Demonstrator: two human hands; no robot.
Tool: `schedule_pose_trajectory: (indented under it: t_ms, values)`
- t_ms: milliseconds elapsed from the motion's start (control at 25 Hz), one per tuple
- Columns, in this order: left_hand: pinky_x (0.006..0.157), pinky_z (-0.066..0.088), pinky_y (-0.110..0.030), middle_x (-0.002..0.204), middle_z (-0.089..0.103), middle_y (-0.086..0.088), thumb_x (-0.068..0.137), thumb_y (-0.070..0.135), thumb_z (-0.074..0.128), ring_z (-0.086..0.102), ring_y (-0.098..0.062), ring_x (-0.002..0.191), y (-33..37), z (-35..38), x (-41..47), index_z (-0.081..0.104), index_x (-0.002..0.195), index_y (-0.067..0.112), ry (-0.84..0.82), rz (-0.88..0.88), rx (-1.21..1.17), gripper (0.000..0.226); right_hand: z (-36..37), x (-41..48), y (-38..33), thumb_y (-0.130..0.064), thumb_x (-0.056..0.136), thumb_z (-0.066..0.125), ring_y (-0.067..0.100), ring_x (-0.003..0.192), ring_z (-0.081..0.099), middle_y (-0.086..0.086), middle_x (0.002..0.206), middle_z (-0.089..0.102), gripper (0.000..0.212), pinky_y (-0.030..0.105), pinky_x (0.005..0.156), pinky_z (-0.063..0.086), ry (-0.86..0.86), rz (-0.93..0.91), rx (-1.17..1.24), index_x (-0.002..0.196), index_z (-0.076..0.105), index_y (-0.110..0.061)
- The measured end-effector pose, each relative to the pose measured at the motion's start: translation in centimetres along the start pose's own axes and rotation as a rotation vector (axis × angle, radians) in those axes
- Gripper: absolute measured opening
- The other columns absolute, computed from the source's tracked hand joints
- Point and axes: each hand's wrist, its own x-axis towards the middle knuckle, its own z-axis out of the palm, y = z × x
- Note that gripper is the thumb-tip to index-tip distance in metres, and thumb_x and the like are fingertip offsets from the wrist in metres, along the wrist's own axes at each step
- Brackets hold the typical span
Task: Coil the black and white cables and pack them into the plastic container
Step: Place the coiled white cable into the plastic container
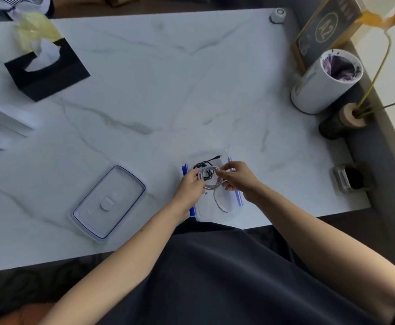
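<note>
A clear plastic container (235, 198) with blue side clips stands at the table's near edge. Inside it lies a coiled black cable (203, 164), its plug sticking out toward the far right. Above the container I hold a coil of white cable (207, 173). My left hand (189, 187) pinches the coil's left side and my right hand (237, 178) grips its right side. A loose white tail (218, 200) hangs down from the coil into the container.
The container's clear lid (108, 204) with a blue seal lies to the left. A black tissue box (47, 70) sits far left. A white cylinder bin (325, 83), a wooden vase (343, 120) and a small glass jar (350, 178) line the right edge.
</note>
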Motion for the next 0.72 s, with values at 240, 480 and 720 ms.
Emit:
schedule_pose_trajectory:
  t_ms: [240,480,720]
  values:
    - [0.091,0.048,-0.044,0.078,0.043,0.001,0.085,0.012,0.045,0.045,-0.021,0.088,-1.4,1.5,1.4,0.045,0.076,0.021,-0.007,-0.169,0.053,0.013,0.9,0.4,2.4,-0.005,0.089,0.06,0.02,0.063,0.07,0.017,0.077,0.072,0.012,0.027,0.06,0.06,0.051,0.07,-0.115,0.099,0.064,0.002]
    - [0.092,0.046,-0.042,0.09,0.05,-0.009,0.09,0.019,0.041,0.048,-0.022,0.088,-2.5,3.0,3.0,0.057,0.089,0.015,-0.028,-0.225,0.038,0.016,2.2,1.3,3.4,-0.002,0.09,0.056,0.035,0.075,0.074,0.023,0.084,0.072,0.014,0.046,0.074,0.062,0.046,0.014,-0.467,0.099,0.065,0.003]
    - [0.091,0.048,-0.044,0.09,0.054,-0.011,0.081,0.025,0.04,0.051,-0.025,0.088,-2.7,3.4,3.7,0.057,0.08,0.018,-0.014,-0.251,0.05,0.018,2.6,1.2,3.5,0.005,0.087,0.053,0.035,0.086,0.071,0.022,0.099,0.07,0.016,0.04,0.079,0.06,-0.07,0.019,-0.62,0.101,0.059,0.003]
